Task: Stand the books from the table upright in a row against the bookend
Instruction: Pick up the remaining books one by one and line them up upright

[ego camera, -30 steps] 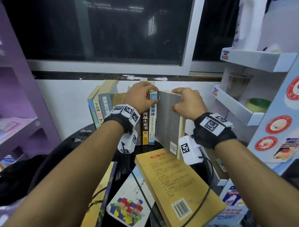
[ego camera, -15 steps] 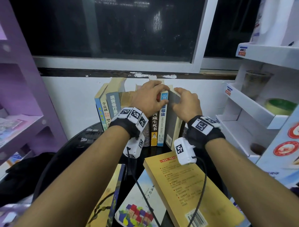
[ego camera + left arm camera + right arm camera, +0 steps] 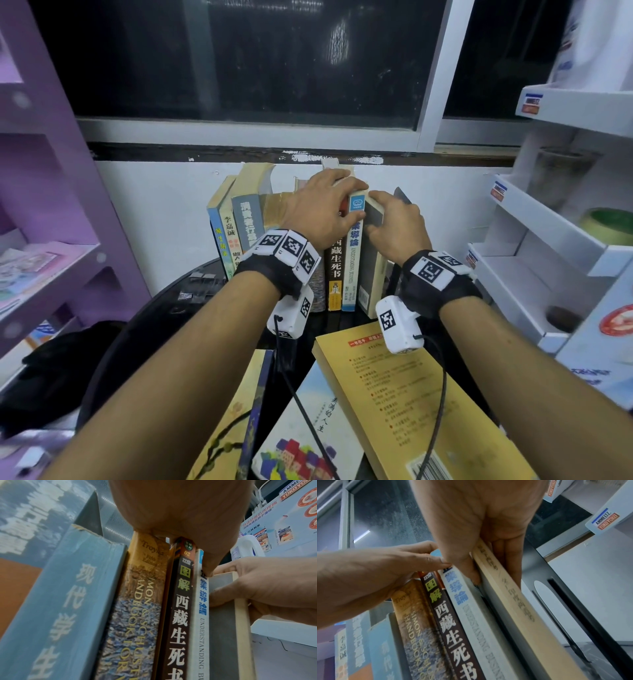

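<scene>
Black table (image 3: 164, 318) | 3 books flat | right hand (image 3: 397, 226) grips grey book (image 3: 371, 260) | left hand (image 3: 318, 212) lies flat on row tops

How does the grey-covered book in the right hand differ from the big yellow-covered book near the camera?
The grey-covered book stands upright in the row beside the black bookend, gripped by the right hand; the yellow-covered book lies flat on the table, untouched. The grey one's cover looks plain, the yellow one's carries red print. Both show a barcode.
</scene>
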Demonstrator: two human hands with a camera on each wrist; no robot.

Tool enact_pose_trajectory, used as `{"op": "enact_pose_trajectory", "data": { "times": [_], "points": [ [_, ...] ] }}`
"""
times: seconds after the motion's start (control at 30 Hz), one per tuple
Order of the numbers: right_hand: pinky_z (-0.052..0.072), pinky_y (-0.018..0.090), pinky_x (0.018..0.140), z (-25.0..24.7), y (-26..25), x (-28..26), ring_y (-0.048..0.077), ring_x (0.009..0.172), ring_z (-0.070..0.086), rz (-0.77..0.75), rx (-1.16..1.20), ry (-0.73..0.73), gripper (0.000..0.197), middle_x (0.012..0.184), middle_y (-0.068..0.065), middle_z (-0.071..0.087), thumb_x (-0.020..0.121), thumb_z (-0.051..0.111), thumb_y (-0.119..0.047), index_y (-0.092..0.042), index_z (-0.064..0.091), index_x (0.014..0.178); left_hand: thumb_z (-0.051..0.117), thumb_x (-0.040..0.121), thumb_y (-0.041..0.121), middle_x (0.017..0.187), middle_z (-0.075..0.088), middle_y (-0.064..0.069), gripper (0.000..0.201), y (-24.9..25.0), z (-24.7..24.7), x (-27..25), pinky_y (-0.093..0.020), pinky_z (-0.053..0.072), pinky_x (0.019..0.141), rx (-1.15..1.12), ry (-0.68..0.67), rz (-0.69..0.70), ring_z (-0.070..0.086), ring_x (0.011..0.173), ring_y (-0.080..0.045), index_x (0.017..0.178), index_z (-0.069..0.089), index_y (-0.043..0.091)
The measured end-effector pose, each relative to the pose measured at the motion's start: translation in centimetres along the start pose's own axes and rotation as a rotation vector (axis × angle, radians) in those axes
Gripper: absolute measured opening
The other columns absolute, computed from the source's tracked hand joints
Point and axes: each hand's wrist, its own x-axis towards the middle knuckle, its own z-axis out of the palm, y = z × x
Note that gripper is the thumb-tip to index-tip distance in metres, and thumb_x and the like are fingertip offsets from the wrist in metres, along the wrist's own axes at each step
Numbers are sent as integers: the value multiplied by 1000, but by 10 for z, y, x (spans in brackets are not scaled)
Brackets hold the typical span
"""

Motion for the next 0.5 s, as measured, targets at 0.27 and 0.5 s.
{"op": "enact_pose_trajectory", "data": {
  "times": [0.27,0.5],
  "points": [
    [54,32,85,-23,1,4,23,102,62,-101,-39,-341,88,119,8,63,73,77,-13,-29,29,145,56,88,48,146,39,4,46,1,-2,0,-42,35,105,-5,-25,-10,34,135,-17,132,48,38],
    [48,23,77,-26,16,-1,16,103,56,-116,17,-412,108,118,1,61,66,85,-7,-38,20,148,55,88,49,147,38,5,48,2,-3,0,-42,35,105,7,-40,-10,34,135,-17,133,47,37]
  ]
}}
